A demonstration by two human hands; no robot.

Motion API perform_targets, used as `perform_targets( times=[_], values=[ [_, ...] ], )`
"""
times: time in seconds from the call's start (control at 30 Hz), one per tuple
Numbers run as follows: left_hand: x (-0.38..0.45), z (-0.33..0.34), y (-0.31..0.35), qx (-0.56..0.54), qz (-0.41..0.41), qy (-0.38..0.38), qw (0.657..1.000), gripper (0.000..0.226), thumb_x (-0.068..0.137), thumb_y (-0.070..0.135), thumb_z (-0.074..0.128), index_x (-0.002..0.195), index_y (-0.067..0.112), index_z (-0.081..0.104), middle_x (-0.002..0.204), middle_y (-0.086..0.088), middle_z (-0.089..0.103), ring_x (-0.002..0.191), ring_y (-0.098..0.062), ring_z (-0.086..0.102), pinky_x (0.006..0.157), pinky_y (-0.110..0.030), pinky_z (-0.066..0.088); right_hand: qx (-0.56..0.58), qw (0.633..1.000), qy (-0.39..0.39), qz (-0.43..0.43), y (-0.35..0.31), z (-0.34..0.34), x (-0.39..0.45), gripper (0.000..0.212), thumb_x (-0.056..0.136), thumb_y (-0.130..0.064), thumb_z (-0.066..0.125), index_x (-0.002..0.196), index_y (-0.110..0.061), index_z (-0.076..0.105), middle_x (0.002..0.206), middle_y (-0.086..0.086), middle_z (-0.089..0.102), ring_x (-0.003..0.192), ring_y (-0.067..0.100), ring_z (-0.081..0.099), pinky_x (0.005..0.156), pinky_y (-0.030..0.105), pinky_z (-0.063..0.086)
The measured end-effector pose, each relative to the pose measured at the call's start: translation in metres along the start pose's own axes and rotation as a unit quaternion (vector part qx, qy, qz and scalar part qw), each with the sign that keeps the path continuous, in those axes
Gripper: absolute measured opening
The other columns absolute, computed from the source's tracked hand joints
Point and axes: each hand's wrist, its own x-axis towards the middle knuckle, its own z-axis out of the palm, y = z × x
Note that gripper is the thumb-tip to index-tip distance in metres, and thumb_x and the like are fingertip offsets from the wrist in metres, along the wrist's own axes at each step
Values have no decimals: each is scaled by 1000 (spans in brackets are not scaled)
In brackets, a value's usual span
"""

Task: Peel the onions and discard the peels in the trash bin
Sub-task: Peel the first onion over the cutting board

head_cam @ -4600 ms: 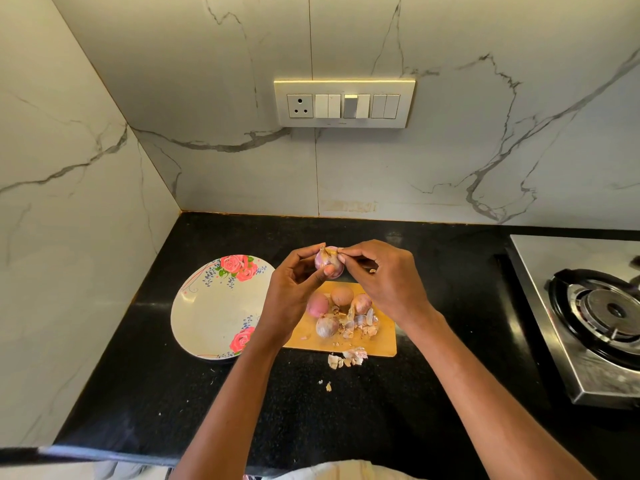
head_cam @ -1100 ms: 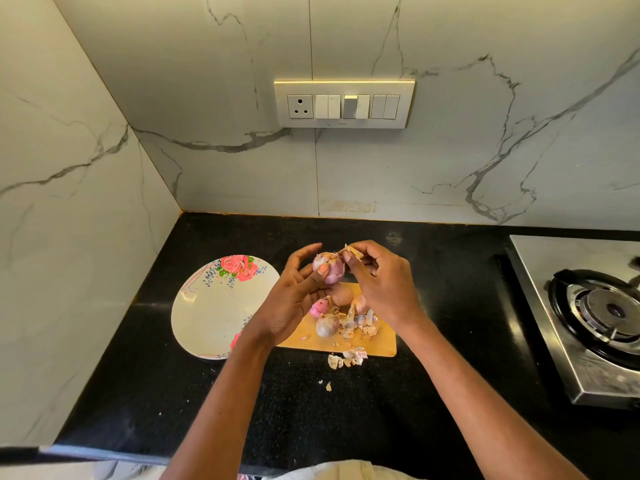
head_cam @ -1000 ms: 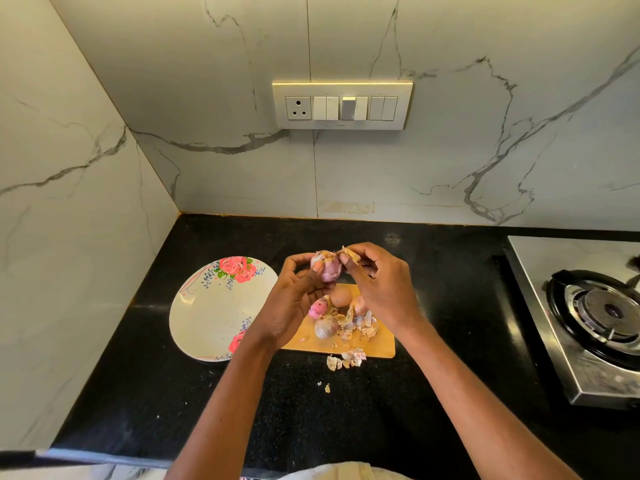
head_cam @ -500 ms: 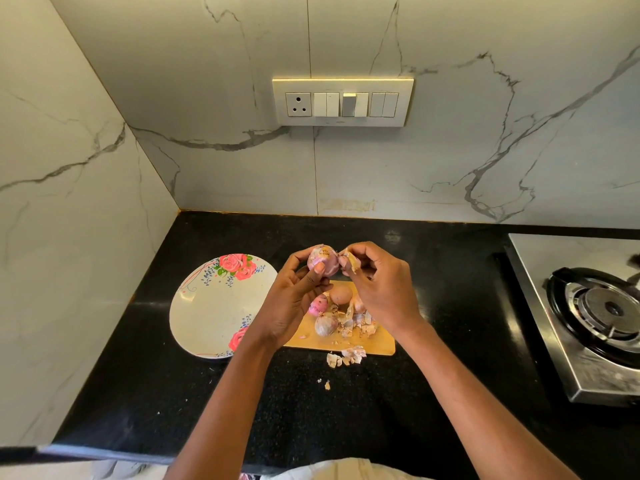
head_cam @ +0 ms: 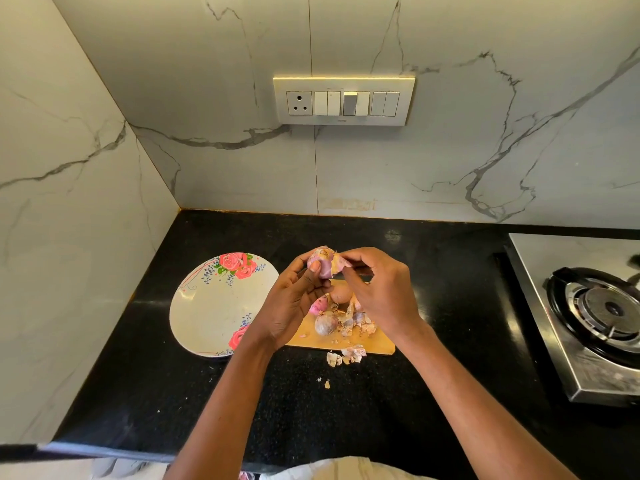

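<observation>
The person's left hand [head_cam: 294, 299] gripped a small purple onion [head_cam: 321, 262] above the wooden cutting board [head_cam: 379, 345], fingers curled round it. The right hand [head_cam: 377, 289] pinched a strip of loose peel [head_cam: 338, 263] at the onion's side. On the board lay more onions [head_cam: 325, 323] among scraps of skin [head_cam: 360, 325]; a few scraps [head_cam: 346, 355] sat on the black tabletop [head_cam: 346, 410] just beside it. A flowered plate [head_cam: 207, 306] lay to the left.

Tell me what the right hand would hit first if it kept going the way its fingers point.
The right hand points up-left, its fingertips pinching a peel flap on the onion that the left hand holds. It would meet that onion straight away; past it, probably the left fingers, though depth is unclear.
</observation>
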Motion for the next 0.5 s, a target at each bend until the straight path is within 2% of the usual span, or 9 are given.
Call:
perform_targets(
  times=[0.1,0.23,0.4,0.5],
  values=[
    [0,1,-1,3,-2,-6,1000,47,99,27,52,141,6,52,117,-6,70,100,-14,66,91,-27,55,-5,1000,11,0,1,0,-2,18,90,-13,75,107,-9,74,99,1,74,89,3,66,80,8,52],
    [1,2,-1,14,2,-2,1000,43,102,26,50,142,9,52,121,-7,70,105,-16,67,92,-27,54,27,998,25,46,0,3,-2,19,90,-20,74,106,-10,74,96,-4,72,86,-4,66,77,7,51],
    [1,3,2,26,14,10,999,44,100,29,51,142,15,54,129,-8,67,111,-17,66,92,-27,54,191,969,-25,153,-5,0,1,23,90,-26,75,111,-16,72,100,-8,74,97,2,70,82,15,54],
    [1,7,4,35,19,7,999,44,97,32,52,140,21,55,129,-4,68,115,-17,67,92,-26,54,218,956,-35,192,-2,-2,3,25,85,-28,79,108,-18,76,97,-8,76,96,7,71,83,22,56]
  ],
)
